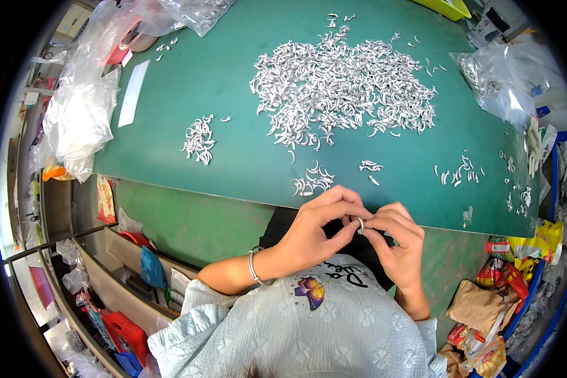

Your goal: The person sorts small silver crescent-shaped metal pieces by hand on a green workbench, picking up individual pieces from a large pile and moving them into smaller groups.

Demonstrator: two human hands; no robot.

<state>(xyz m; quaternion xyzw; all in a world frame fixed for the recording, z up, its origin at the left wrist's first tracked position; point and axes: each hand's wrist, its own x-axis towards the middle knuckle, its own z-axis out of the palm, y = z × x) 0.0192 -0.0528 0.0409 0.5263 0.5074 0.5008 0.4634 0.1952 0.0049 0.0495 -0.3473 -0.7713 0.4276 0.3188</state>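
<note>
Both my hands meet at the table's near edge, around a small curved silvery metal piece (360,225). My left hand (321,220) pinches it from the left, wrist in a metal bangle. From the other side, the fingertips of my right hand (394,236) close on the same piece. Just beyond my left hand lies a little group of similar curved pieces (314,179), with a smaller cluster (370,167) to its right. A large heap of them (343,85) spreads over the far middle of the green table (233,157).
Further small piles of pieces lie on the left (199,140) and right (463,171). Clear plastic bags (79,120) cover the table's left edge; another bag (501,79) sits far right. A white strip (133,93) lies at left. Shelving and a paper bag (479,305) flank me below.
</note>
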